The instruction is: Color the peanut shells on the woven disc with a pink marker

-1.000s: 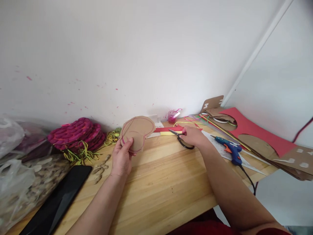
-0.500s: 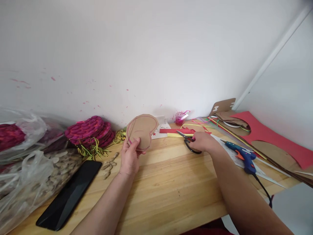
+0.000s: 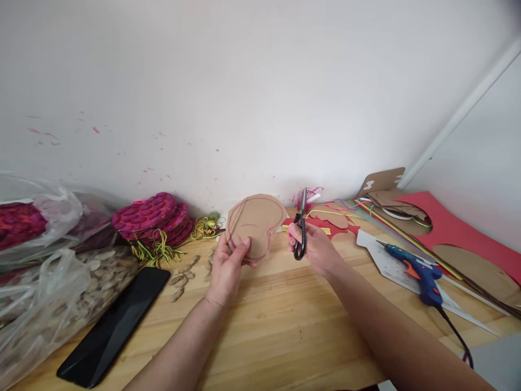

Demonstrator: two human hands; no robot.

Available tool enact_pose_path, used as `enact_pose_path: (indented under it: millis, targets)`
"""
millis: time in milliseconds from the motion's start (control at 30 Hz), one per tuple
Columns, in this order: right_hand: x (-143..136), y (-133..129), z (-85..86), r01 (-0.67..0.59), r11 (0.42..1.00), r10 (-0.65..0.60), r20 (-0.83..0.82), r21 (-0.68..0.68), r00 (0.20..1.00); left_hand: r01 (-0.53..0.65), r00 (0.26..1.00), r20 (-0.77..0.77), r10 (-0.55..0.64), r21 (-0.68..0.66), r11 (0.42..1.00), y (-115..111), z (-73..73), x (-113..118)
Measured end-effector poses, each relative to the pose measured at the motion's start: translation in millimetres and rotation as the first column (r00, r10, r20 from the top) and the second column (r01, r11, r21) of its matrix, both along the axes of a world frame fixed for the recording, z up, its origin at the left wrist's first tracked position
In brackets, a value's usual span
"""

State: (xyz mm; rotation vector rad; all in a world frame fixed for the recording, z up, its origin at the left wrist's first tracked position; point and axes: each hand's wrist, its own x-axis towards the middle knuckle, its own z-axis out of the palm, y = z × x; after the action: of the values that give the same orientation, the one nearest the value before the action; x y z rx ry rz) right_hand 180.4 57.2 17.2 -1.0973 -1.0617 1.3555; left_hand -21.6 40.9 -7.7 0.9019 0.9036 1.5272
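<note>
A brown cardboard piece (image 3: 256, 220) with a rounded outline drawn in purple is pinched at its lower left by my left hand (image 3: 231, 266), thumb on the front. My right hand (image 3: 313, 244) grips black-handled scissors (image 3: 302, 220) just right of the cardboard. The scissor blades point up and look closed; they do not touch the cardboard. Beneath and behind the right hand lie red paper pieces (image 3: 344, 233) and a small yellow strip (image 3: 325, 231).
To the right, a blue glue gun (image 3: 423, 277) with a cord rests on white paper (image 3: 372, 247), near red sheet (image 3: 448, 222) and cardboard. At left are a black phone (image 3: 118, 326), peanuts (image 3: 183, 278), magenta woven discs (image 3: 152, 217) and a plastic bag of peanuts (image 3: 97, 282).
My right hand has lifted the scissors off the table and turned their blades upward, bringing them left. My left hand has moved the cardboard slightly right.
</note>
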Motion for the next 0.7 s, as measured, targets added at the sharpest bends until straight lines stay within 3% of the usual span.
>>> enact_pose_path:
  millis: [167, 467, 700]
  targets:
    - [-5, 0, -4.7, 0.101, 0.994, -0.103, -0.079, -0.037, 0.992, 0.079, 0.995, -0.071, -0.076, 0.027, 0.997, -8, -1.7, 6]
    - [-15, -9, -7.7, 0.060, 0.998, -0.061, -0.016, -0.034, 0.998, -0.076, 0.992, 0.091, 0.081, -0.067, 0.995, 1, -2.4, 1]
    - [-17, -10, -2.6, 0.088, 0.995, -0.090, -0.027, -0.045, 0.996, -0.088, 0.991, 0.093, 0.097, -0.097, 0.991, 1, -2.2, 0]
